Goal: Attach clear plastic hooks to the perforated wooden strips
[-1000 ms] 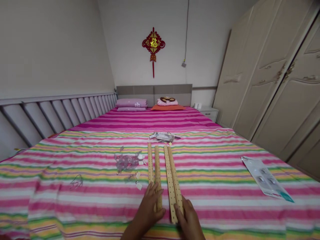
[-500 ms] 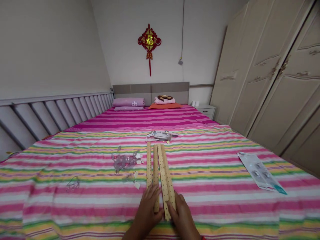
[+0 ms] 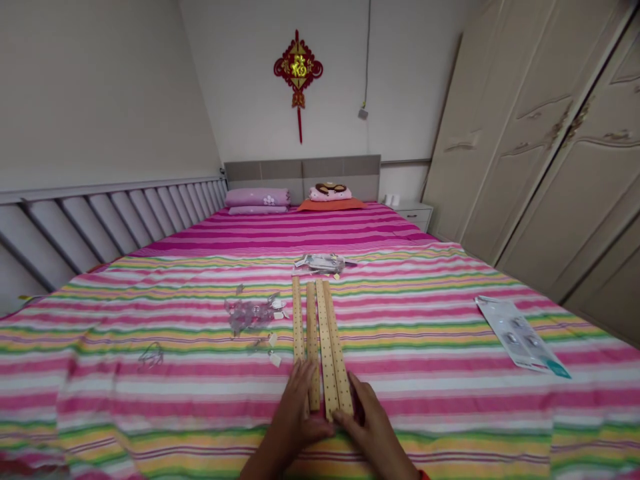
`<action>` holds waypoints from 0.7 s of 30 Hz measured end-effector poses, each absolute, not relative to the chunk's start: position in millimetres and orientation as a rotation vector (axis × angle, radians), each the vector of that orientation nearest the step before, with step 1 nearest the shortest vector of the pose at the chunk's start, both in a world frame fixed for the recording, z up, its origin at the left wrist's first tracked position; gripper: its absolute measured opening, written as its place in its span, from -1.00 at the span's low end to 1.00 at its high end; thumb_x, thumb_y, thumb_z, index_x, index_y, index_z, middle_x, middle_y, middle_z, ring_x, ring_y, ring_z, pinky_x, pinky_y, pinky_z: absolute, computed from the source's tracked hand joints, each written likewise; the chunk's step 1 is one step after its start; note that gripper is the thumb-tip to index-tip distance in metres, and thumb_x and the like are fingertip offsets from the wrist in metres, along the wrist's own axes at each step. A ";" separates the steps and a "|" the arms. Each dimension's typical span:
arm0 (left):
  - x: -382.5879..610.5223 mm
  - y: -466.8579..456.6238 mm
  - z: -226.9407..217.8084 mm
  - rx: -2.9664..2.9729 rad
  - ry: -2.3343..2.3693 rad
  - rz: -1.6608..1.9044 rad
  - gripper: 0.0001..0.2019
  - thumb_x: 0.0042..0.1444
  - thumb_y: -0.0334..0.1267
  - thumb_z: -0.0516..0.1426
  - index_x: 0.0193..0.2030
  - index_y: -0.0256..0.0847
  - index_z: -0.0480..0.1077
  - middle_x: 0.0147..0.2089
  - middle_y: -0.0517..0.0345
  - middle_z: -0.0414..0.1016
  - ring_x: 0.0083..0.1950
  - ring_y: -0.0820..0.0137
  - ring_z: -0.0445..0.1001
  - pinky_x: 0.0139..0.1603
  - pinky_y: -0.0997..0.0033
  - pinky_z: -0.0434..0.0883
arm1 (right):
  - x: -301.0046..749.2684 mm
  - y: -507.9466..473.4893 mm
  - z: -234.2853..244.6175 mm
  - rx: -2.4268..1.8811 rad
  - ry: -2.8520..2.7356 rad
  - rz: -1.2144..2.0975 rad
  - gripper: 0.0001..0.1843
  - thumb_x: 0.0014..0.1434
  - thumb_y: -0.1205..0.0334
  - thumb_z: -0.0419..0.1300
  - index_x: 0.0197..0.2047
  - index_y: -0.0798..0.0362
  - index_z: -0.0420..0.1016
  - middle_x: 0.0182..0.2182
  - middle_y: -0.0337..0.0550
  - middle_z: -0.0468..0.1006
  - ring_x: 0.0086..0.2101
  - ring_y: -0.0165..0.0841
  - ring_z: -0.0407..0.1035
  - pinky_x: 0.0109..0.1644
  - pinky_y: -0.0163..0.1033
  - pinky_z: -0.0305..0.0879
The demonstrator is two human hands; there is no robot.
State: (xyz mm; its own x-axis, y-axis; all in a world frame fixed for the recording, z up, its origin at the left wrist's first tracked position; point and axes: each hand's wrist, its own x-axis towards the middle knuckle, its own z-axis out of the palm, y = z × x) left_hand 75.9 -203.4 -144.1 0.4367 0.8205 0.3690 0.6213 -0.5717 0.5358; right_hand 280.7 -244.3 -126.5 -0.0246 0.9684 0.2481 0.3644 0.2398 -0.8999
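Head camera view: a person's hands are working over four perforated wooden strips, which are lying lengthwise side by side on a striped bedsheet, near the middle of the bed. The left hand is resting with its fingers extended over the leftmost strip, its thumb standing apart. The right hand is setting its thumb at the near end of the third strip and curving its fingers beside the rightmost strip; whether it is gripping firmly, one cannot tell.

Judging by the layout, the row is looking only partly squared. The two right-hand strips are lying together, while gaps are showing on both sides of the second strip, and the visible near ends are sitting unevenly.

No small parts are lying on the wood. Clear plastic pieces are sitting in a loose heap to the left, with white tags nearby. A plastic bag is lying just beyond the far ends, and a blister pack is resting well apart at right, round items showing inside.
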 end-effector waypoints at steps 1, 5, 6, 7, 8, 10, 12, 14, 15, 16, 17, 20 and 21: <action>71.5 -204.1 -141.8 2.351 1.230 0.869 0.10 -0.23 0.17 0.29 0.39 -0.13 -0.12 0.40 -0.19 -0.04 0.41 -0.06 -0.14 0.31 -0.22 0.04 | 283.6 -246.0 -125.2 -1.275 -1.600 0.797 -0.19 -0.01 0.21 0.29 0.29 -0.02 0.10 0.05 -0.01 0.38 0.07 -0.14 0.28 0.15 -0.05 0.24; 57.1 -201.8 -131.8 2.273 1.243 0.730 -0.03 -0.20 -0.10 0.34 0.36 -0.08 -0.01 0.43 -0.12 -0.11 0.42 0.00 -0.14 0.33 -0.17 0.03 | 288.1 -243.3 -116.6 -1.239 -1.728 0.835 -0.02 -0.16 0.42 0.31 0.32 -0.09 0.05 0.00 -0.08 0.35 0.05 -0.15 0.27 0.14 -0.07 0.22; 55.3 -200.1 -129.6 2.264 1.238 0.685 -0.05 -0.21 -0.17 0.35 0.34 -0.07 0.03 0.43 -0.11 -0.10 0.42 0.00 -0.15 0.33 -0.17 0.02 | 287.9 -240.9 -114.4 -1.233 -1.741 0.850 -0.04 -0.16 0.45 0.29 0.31 -0.09 0.06 -0.02 -0.09 0.36 0.03 -0.17 0.28 0.14 -0.08 0.23; 54.3 -198.3 -127.6 2.259 1.232 0.647 -0.07 -0.23 -0.23 0.35 0.33 -0.06 0.07 0.42 -0.09 -0.08 0.43 0.00 -0.17 0.33 -0.18 0.02 | 287.4 -238.2 -112.7 -1.231 -1.746 0.858 -0.05 -0.15 0.46 0.27 0.31 -0.09 0.08 -0.04 -0.10 0.36 0.02 -0.17 0.28 0.13 -0.08 0.23; 54.0 -196.4 -126.0 2.256 1.225 0.621 -0.08 -0.25 -0.28 0.35 0.31 -0.07 0.10 0.42 -0.08 -0.06 0.43 0.00 -0.19 0.33 -0.18 0.01 | 286.8 -235.8 -111.5 -1.231 -1.746 0.861 -0.07 -0.15 0.47 0.26 0.30 -0.09 0.10 -0.05 -0.10 0.36 0.02 -0.17 0.28 0.13 -0.08 0.23; 54.5 -193.0 -124.3 2.251 1.217 0.596 -0.10 -0.25 -0.34 0.33 0.30 -0.08 0.13 0.41 -0.06 -0.02 0.43 0.00 -0.22 0.33 -0.20 -0.01 | 285.9 -232.1 -111.0 -1.236 -1.740 0.860 -0.09 -0.14 0.46 0.25 0.29 -0.08 0.12 -0.05 -0.09 0.35 0.02 -0.17 0.27 0.13 -0.07 0.23; 55.3 -190.4 -124.9 2.248 1.212 0.600 -0.14 -0.24 -0.37 0.31 0.29 -0.09 0.16 0.40 -0.06 0.01 0.43 0.00 -0.22 0.33 -0.20 -0.02 | 285.4 -230.5 -112.6 -1.237 -1.732 0.862 -0.10 -0.14 0.46 0.26 0.29 -0.06 0.13 -0.05 -0.08 0.35 0.02 -0.17 0.27 0.14 -0.07 0.22; 55.2 -188.4 -127.4 2.249 1.198 0.622 -0.18 -0.22 -0.38 0.29 0.28 -0.09 0.18 0.39 -0.05 0.02 0.43 0.02 -0.21 0.33 -0.18 -0.02 | 285.2 -230.1 -115.3 -1.227 -1.716 0.870 -0.10 -0.15 0.47 0.26 0.29 -0.04 0.14 -0.05 -0.08 0.35 0.02 -0.18 0.27 0.14 -0.09 0.21; 54.8 -187.6 -129.0 2.253 1.185 0.635 -0.19 -0.20 -0.39 0.28 0.27 -0.08 0.19 0.39 -0.04 0.03 0.43 0.04 -0.19 0.34 -0.18 -0.02 | 285.1 -229.9 -116.6 -1.219 -1.708 0.873 -0.10 -0.15 0.48 0.26 0.29 -0.04 0.14 -0.05 -0.08 0.35 0.03 -0.18 0.27 0.14 -0.09 0.21; 54.1 -186.8 -130.6 2.260 1.170 0.647 -0.20 -0.19 -0.38 0.27 0.27 -0.07 0.19 0.39 -0.03 0.04 0.43 0.05 -0.19 0.34 -0.17 -0.01 | 285.0 -229.6 -117.8 -1.212 -1.701 0.874 -0.10 -0.14 0.47 0.26 0.29 -0.05 0.14 -0.05 -0.09 0.35 0.03 -0.19 0.27 0.14 -0.10 0.22; 53.3 -186.2 -131.9 2.268 1.156 0.658 -0.22 -0.18 -0.38 0.27 0.27 -0.06 0.20 0.39 -0.02 0.04 0.43 0.06 -0.18 0.34 -0.16 -0.01 | 284.9 -229.1 -118.6 -1.205 -1.697 0.876 -0.10 -0.14 0.47 0.27 0.29 -0.06 0.13 -0.04 -0.10 0.35 0.03 -0.19 0.27 0.13 -0.11 0.22; 51.3 -184.8 -133.3 2.299 1.118 0.674 -0.26 -0.14 -0.37 0.26 0.25 -0.05 0.21 0.40 -0.02 0.03 0.43 0.09 -0.19 0.34 -0.16 -0.01 | 284.4 -226.4 -118.7 -1.207 -1.698 0.873 -0.11 -0.11 0.44 0.28 0.29 -0.06 0.13 -0.03 -0.10 0.35 0.04 -0.21 0.28 0.13 -0.13 0.22; 50.9 -184.6 -132.9 2.307 1.111 0.678 -0.27 -0.13 -0.36 0.26 0.25 -0.06 0.22 0.40 -0.03 0.02 0.44 0.09 -0.19 0.34 -0.15 -0.01 | 284.1 -225.3 -118.0 -1.211 -1.700 0.870 -0.12 -0.11 0.44 0.28 0.29 -0.06 0.13 -0.02 -0.10 0.35 0.04 -0.21 0.28 0.14 -0.14 0.22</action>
State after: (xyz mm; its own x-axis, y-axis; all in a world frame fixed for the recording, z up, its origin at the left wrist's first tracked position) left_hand 50.9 -184.6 -132.9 0.5458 0.8082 0.2212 0.5657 -0.5502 0.6142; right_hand 284.1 -225.3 -118.0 -0.1677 0.9556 0.2423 0.3623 0.2883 -0.8864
